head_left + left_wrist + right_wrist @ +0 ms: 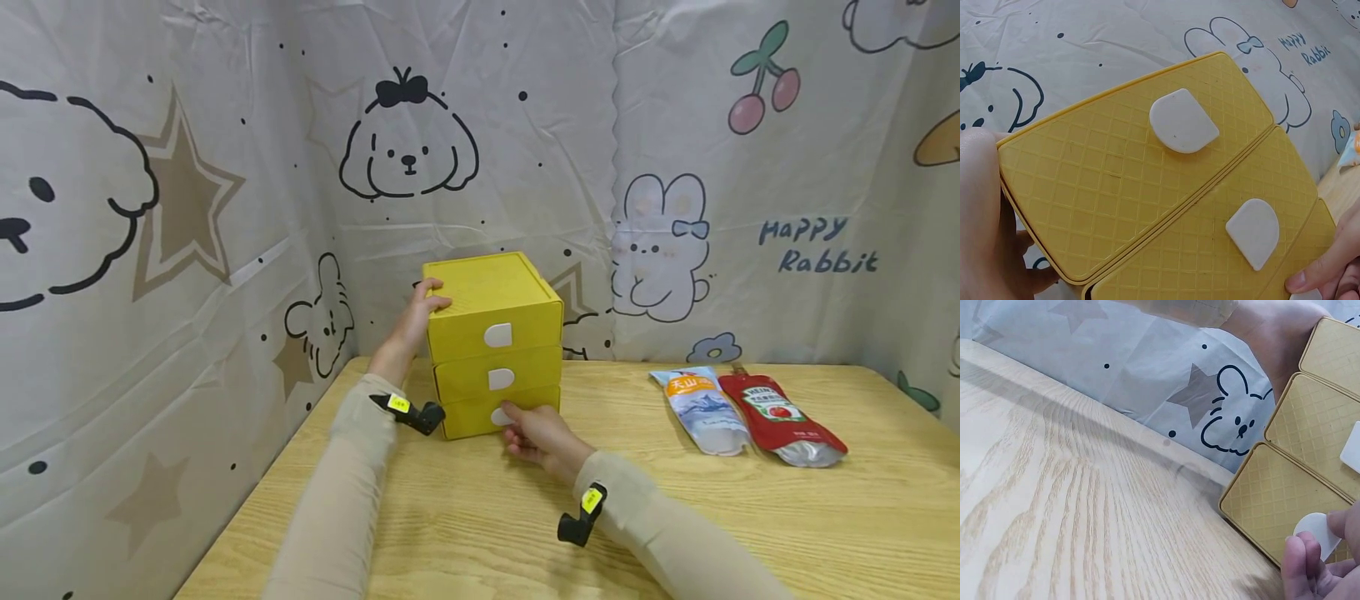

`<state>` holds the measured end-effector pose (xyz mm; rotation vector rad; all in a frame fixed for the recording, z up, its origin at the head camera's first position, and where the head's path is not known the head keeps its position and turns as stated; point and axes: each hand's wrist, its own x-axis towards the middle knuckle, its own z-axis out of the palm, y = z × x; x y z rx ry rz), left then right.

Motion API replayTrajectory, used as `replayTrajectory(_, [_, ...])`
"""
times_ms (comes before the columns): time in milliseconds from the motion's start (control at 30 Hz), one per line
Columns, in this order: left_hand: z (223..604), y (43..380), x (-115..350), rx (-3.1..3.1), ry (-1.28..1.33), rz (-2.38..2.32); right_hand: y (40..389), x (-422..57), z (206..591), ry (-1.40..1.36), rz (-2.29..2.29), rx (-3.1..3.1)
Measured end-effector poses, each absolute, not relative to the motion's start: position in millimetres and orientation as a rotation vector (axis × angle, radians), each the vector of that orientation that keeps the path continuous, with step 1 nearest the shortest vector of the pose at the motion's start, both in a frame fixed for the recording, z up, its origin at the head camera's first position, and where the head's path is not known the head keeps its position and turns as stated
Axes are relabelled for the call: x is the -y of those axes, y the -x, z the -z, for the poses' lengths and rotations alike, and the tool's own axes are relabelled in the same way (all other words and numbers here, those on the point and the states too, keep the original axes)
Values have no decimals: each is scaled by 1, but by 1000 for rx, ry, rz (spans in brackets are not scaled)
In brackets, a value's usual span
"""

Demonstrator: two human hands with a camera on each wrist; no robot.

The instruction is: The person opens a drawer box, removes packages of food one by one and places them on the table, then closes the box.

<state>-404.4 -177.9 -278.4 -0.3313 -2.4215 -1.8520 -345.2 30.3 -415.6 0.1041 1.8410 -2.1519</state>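
Note:
A yellow three-drawer storage box stands on the table, each drawer front bearing a white rounded tab. My left hand holds the box at its upper left, some fingers over the top edge and others along the side. In the left wrist view, part of that hand shows beside the top drawer. At the bottom drawer, my right hand pinches the white tab between thumb and fingers. All three drawers look closed. The upper tabs are untouched.
To the right on the wooden table lie a white-and-blue pouch and a red Heinz pouch, side by side. A printed fabric curtain hangs close behind the box and along the left.

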Motion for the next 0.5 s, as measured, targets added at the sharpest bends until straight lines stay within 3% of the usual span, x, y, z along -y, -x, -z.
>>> replayTrajectory(500, [279, 405, 178, 2408, 313, 1857, 341, -32, 415, -92, 2116, -1909])
